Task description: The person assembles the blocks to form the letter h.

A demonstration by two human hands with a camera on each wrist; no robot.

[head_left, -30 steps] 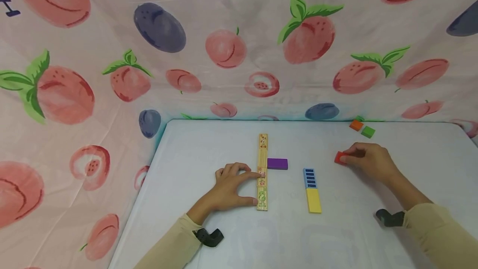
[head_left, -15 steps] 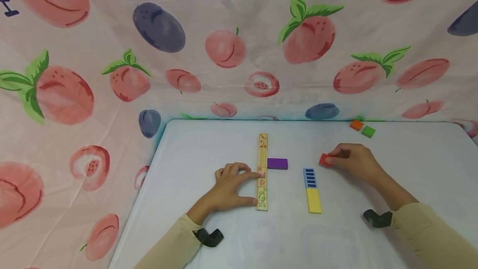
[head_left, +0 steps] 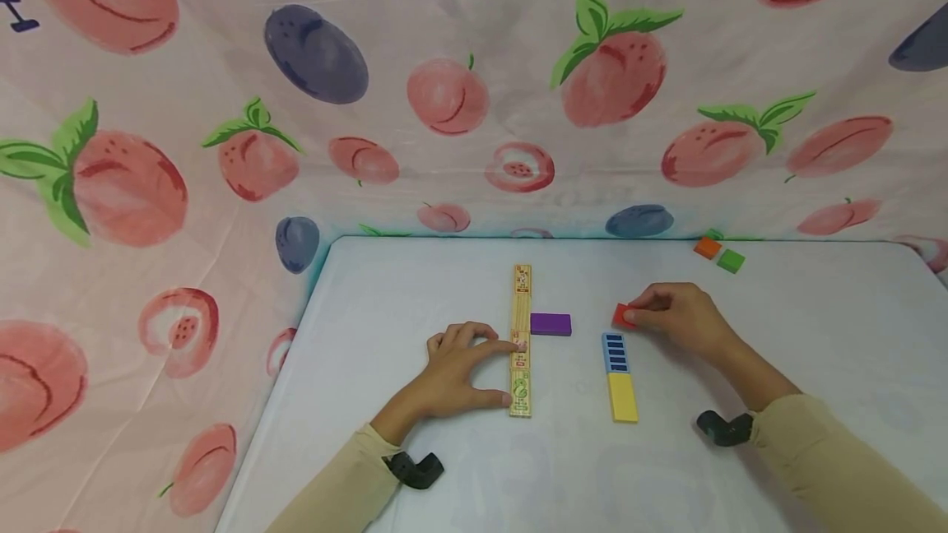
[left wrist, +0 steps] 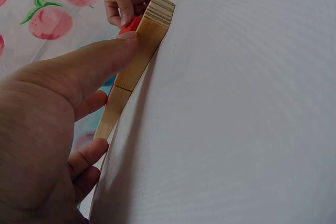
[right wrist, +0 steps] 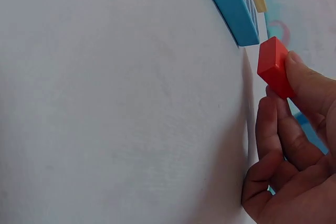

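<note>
My right hand (head_left: 670, 317) pinches a small red block (head_left: 622, 316) just above the white table, close to the far end of the blue block (head_left: 614, 352). The red block (right wrist: 274, 66) shows between thumb and fingers in the right wrist view, next to the blue block (right wrist: 231, 6). A yellow block (head_left: 622, 397) lies end to end with the blue one. My left hand (head_left: 462, 368) rests against the left side of a long wooden strip (head_left: 521, 340), thumb and forefinger touching it. The left wrist view shows the thumb pressed on the wooden strip (left wrist: 137, 59). A purple block (head_left: 550, 324) lies against the strip's right side.
An orange block (head_left: 707, 247) and a green block (head_left: 730, 261) sit at the table's far right, near the fruit-printed cloth backdrop (head_left: 474, 89). The white table (head_left: 415, 286) ends at the cloth on the left and back.
My right hand has carried the red block leftward, from the right part of the table to just beyond the blue block. The left hand and wooden strip have stayed put.
</note>
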